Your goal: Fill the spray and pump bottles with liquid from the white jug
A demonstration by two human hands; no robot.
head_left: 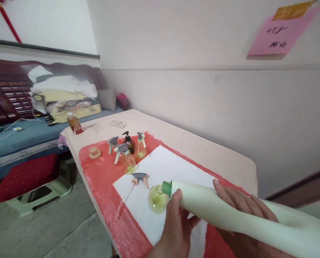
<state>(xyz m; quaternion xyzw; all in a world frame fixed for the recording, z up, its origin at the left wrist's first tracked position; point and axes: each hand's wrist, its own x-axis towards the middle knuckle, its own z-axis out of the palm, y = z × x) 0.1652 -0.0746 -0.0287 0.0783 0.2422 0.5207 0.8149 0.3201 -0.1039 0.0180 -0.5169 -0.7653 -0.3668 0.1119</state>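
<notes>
A large pale green plastic jug (203, 200) lies tilted in both hands, its darker green spout (166, 187) pointing left. My left hand (177, 224) is closed around the jug's neck from below, the thumb near the spout. My right hand (243, 204) wraps the jug farther back, by its handle; part of it is hidden. Beside the spout stands a clear round bottle (157, 201) with its mouth uncovered and a yellowish tint; I cannot tell whether the spout touches it. A grey and peach spray trigger head (140, 177) with a clear tube lies left of the bottle.
White paper (160, 161) and a red sheet (101, 179) cover part of the table (192, 138). Several spray bottles (127, 163), a dark pump bottle (130, 143) and a tan cap (95, 152) stand behind. An amber bottle (74, 123) is farther off; a red-topped stool (28, 175) stands left.
</notes>
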